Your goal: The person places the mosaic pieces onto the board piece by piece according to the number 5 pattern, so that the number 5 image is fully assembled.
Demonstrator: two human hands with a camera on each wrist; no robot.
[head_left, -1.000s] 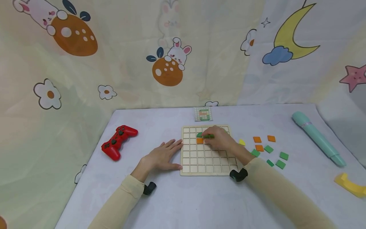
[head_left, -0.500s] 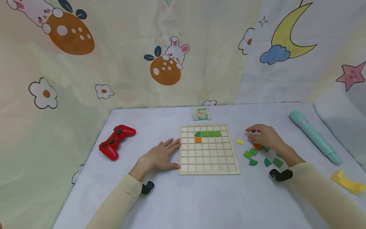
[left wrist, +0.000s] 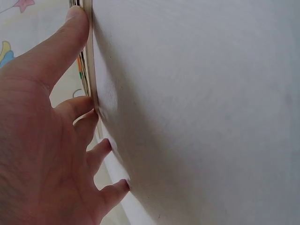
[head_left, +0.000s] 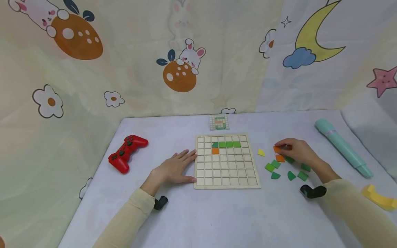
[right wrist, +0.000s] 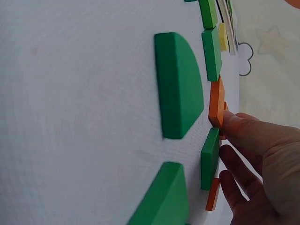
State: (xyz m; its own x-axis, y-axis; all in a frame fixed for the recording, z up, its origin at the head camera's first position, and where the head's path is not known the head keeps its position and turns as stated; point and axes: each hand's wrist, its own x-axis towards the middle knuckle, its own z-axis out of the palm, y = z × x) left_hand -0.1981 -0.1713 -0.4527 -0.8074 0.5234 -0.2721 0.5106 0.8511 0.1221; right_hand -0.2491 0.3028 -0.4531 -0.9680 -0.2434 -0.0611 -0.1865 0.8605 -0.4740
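Note:
My left hand (head_left: 175, 168) lies with straight, spread fingers against the left edge of the wooden grid board (head_left: 226, 186); the left wrist view shows its thumb and fingertips touching that edge. On the board, a dark green rounded tile (head_left: 215, 145) starts a row of bright green square tiles (head_left: 229, 144). Below the rounded one sits an orange square tile (head_left: 215, 151). Right of the board, my right hand (head_left: 297, 151) pinches an orange tile (head_left: 276, 148) at the table, partly hidden by the fingers. Another orange tile (right wrist: 216, 103) lies just before the thumb.
Several loose green tiles (head_left: 275, 164) and a yellow tile (head_left: 261, 152) lie around the right hand. A small pattern card (head_left: 219, 122) is behind the board. A red game controller (head_left: 127, 153) lies left; a teal microphone-shaped object (head_left: 344, 148) and yellow curved piece (head_left: 379, 197) lie right.
My right hand has left the board, where a green tile now lies in the row, and moved right to the loose tiles, lowering onto an orange one. The left hand stays put.

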